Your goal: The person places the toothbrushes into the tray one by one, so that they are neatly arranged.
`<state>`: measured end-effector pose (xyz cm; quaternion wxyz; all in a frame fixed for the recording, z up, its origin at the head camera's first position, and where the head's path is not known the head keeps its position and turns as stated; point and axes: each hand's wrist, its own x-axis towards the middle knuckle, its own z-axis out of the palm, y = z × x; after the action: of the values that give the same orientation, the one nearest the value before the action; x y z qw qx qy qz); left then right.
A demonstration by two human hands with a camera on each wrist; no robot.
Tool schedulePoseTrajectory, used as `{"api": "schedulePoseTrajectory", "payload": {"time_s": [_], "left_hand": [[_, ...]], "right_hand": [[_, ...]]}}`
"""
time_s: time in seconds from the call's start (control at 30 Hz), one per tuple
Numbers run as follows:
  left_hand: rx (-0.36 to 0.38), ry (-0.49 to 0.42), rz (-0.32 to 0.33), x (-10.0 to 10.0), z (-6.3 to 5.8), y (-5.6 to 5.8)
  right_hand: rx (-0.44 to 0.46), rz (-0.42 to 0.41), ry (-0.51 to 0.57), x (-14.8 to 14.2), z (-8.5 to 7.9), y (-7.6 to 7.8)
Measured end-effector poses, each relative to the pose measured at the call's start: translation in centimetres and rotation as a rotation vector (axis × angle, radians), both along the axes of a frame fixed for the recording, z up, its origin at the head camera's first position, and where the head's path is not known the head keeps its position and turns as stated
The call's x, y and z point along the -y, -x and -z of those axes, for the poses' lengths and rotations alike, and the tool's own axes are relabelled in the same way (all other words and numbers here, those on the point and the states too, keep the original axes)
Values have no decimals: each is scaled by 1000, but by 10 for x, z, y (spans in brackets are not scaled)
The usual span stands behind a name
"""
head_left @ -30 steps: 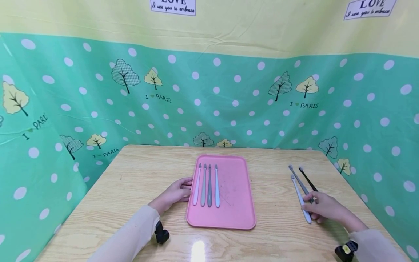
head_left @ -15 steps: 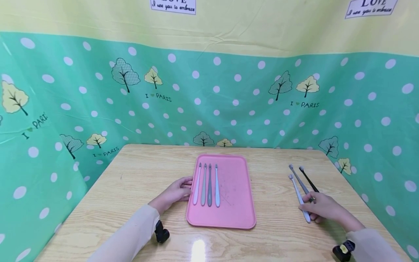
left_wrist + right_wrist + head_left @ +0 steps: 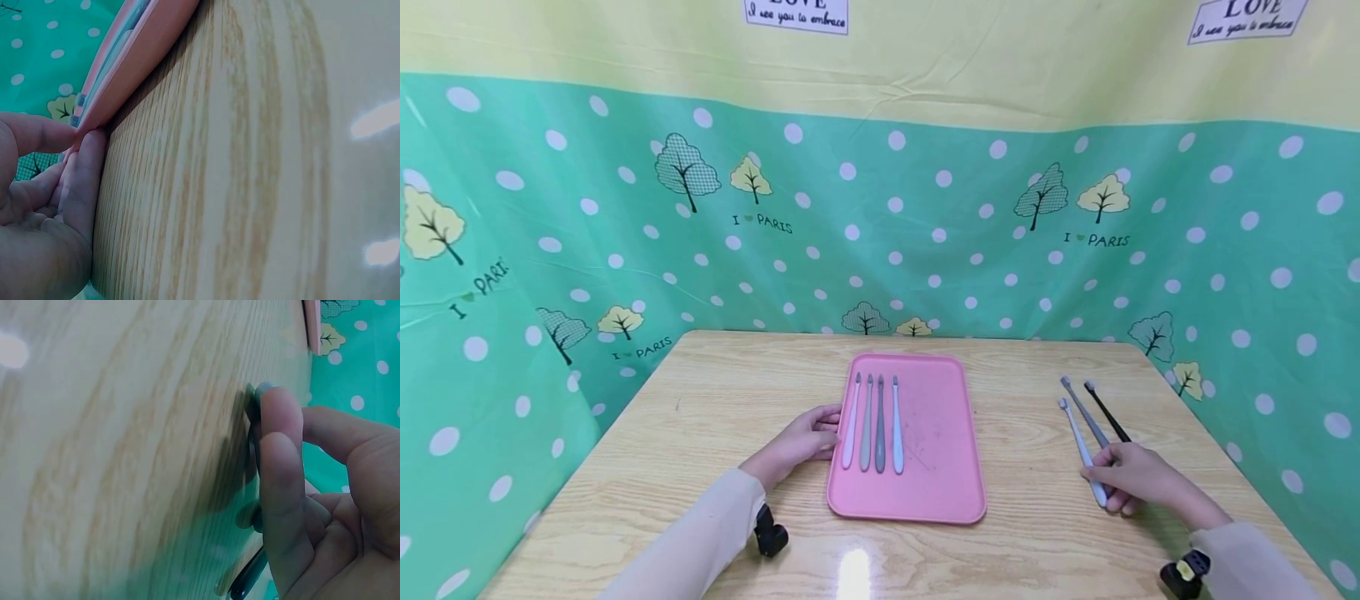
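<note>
Toothbrush [image 3: 1081, 445], pale blue, head view's lower right: the right hand [image 3: 1131, 475] pinches it, best lifted clear of the grey brush [image 3: 1086, 412]. Left-wrist view, upper left: the left hand [image 3: 47, 240] pinches the tray [image 3: 137, 62] (light pressure suffices). Right-wrist view: fingertips [image 3: 281, 415] mostly hide the handle.

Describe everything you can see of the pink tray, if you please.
The pink tray is a shallow, round-cornered rectangle with a low raised rim, apparently plastic, with faint dark marks on its floor. It rests on the wood-grain table, long sides running away from the person. Four toothbrushes lie side by side in its left half; the left hand pinches its left rim.
</note>
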<state>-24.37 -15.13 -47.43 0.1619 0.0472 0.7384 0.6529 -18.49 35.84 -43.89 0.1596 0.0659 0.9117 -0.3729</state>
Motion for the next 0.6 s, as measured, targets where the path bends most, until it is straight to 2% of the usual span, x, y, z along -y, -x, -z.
{"api": "schedulePoseTrajectory", "payload": {"time_s": [0.6], "left_hand": [[7, 1, -5, 0, -2, -1]], "right_hand": [[2, 6, 17, 4, -1, 0]]}}
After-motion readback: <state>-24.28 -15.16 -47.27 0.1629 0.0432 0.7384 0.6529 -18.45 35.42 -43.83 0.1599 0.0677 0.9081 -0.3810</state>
